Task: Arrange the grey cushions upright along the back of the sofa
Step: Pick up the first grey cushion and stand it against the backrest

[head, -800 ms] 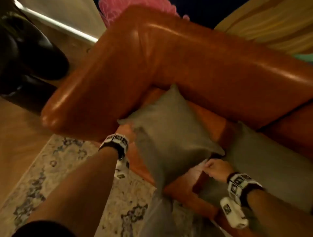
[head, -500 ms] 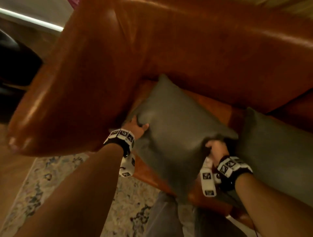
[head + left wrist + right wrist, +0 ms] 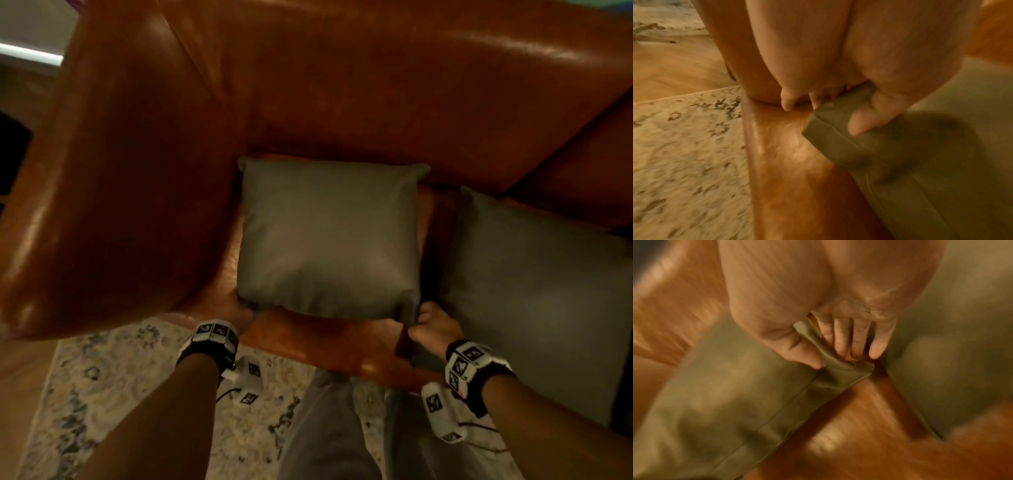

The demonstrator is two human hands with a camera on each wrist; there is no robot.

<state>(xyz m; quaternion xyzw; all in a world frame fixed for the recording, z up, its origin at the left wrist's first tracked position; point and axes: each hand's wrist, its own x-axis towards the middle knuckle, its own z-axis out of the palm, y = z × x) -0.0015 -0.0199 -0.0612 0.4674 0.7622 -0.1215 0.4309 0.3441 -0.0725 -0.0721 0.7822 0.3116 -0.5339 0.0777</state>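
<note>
A square grey cushion (image 3: 329,240) lies in the left corner of the brown leather sofa (image 3: 342,85), its far edge touching the backrest. My left hand (image 3: 241,313) grips its near left corner, thumb on top in the left wrist view (image 3: 863,120). At its near right corner my right hand (image 3: 428,322) pinches the fabric (image 3: 840,369) between thumb and fingers. A second grey cushion (image 3: 534,291) lies on the seat to the right, close beside my right hand.
The sofa's wide left armrest (image 3: 113,192) rises just left of the cushion. A pale patterned rug (image 3: 102,394) covers the wooden floor in front. My grey-trousered legs (image 3: 325,431) stand against the seat's front edge (image 3: 308,339).
The cushion has swung from a tilted diamond pose to square and moved back against the backrest. Both hands have shifted to its near corners. My view has moved closer over the sofa.
</note>
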